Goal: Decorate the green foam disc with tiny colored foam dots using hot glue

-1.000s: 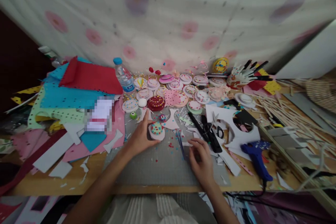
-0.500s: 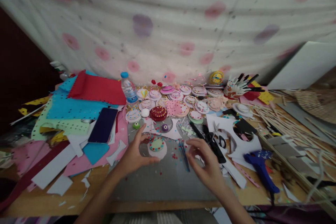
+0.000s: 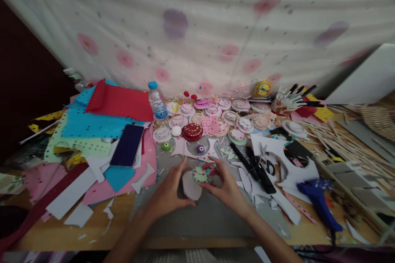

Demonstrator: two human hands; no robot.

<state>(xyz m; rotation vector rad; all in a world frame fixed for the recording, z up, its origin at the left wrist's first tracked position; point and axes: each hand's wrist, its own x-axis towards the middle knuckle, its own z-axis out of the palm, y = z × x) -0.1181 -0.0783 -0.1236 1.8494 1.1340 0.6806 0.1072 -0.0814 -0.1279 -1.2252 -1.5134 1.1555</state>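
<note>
In the middle of the grey mat [image 3: 212, 218], my left hand [image 3: 168, 191] curves round a plain white disc [image 3: 191, 188], its thumb at the near edge and its fingers at the far edge. My right hand [image 3: 226, 189] pinches a small pale green disc [image 3: 202, 174] ringed with red and blue dots. This green disc overlaps the upper right of the white one; whether they touch cannot be told. Just beyond are a purple bead-like ball [image 3: 200, 149], a green one [image 3: 166, 146] and a white cut-out sheet [image 3: 199, 156].
Several decorated discs [image 3: 191, 132] crowd the back beside a water bottle [image 3: 158, 104]. Foam sheets [image 3: 121, 104] and a phone [image 3: 127, 145] lie left. Scissors [image 3: 267, 162], a blue glue gun [image 3: 321, 205], paper scraps and thin sticks [image 3: 342, 144] occupy the right.
My right hand has moved left from beside the tweezers and taken hold of the green disc. That disc has shifted right off the white disc's middle. The view has turned slightly.
</note>
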